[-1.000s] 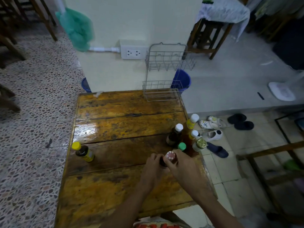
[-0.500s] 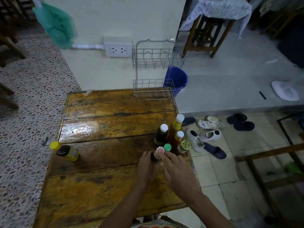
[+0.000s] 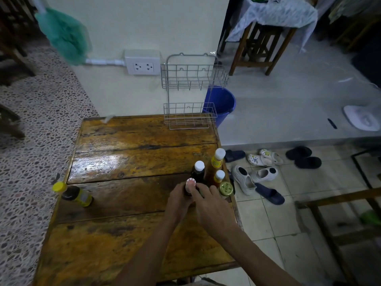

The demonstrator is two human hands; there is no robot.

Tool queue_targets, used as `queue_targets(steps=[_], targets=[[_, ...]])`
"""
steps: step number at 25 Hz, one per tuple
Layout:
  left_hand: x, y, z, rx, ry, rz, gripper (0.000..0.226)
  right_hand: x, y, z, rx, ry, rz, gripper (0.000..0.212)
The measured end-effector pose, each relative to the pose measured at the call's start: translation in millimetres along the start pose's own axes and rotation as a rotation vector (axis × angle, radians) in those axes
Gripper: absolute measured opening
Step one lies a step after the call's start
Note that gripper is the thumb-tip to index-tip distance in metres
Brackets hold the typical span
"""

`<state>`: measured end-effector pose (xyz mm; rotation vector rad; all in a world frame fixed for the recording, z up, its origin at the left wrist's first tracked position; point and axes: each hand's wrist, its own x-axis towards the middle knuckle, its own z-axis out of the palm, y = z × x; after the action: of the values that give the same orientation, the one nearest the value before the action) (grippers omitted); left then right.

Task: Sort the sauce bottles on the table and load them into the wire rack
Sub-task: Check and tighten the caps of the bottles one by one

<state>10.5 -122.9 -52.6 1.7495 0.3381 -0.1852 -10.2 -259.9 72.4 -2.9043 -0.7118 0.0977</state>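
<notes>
A small dark bottle with a pink-and-white cap point(image 3: 190, 182) stands near the table's right edge. My left hand point(image 3: 179, 201) grips its body from the left. My right hand point(image 3: 213, 207) pinches its neck from the right. Right behind it stand a dark bottle with a white cap point(image 3: 199, 171), a tall orange bottle point(image 3: 217, 162), a short orange bottle point(image 3: 219, 176) and a gold-lidded jar point(image 3: 226, 188). A yellow-capped dark bottle point(image 3: 75, 195) stands alone at the left edge. The two-tier wire rack point(image 3: 189, 118) stands with nothing in it at the table's far edge.
The wooden table point(image 3: 132, 162) stands against a wall with a power socket point(image 3: 143, 62). A blue bucket point(image 3: 223, 104) sits on the floor behind the rack. Shoes point(image 3: 253, 176) lie on the tiles to the right of the table.
Both hands stay on the pink-capped bottle beside the cluster. My right hand now covers the green-capped bottle that showed earlier. The view has shifted slightly.
</notes>
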Motion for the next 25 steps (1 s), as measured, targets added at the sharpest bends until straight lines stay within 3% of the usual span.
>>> queue_targets(steps=[2,6,12,17,21,25], targets=[[2.9,0.4,2.2,0.007,-0.007,-0.017,0.077,-0.3,1.8,0.5,-0.004,-0.003,0.016,0.074],[3.3,10.5,0.2,0.158,-0.06,0.017,0.045,1.2,1.3,0.3,-0.024,-0.007,0.049,0.079],[5.4,10.5,-3.6,0.279,-0.08,0.095,0.051,1.5,-5.2,-0.5,-0.032,-0.02,0.088,0.08],[0.2,-10.4,-20.9,0.335,-0.101,0.078,0.046,-3.1,-27.2,-8.8,-0.054,0.049,0.138,0.066],[-26.0,-28.2,-70.4,0.344,0.012,-0.021,0.065,12.6,-69.7,4.6,-0.002,-0.021,0.052,0.065],[-64.4,-48.3,-154.8,0.283,0.239,-0.142,0.062,46.4,-136.6,9.7,0.012,-0.061,-0.128,0.063]])
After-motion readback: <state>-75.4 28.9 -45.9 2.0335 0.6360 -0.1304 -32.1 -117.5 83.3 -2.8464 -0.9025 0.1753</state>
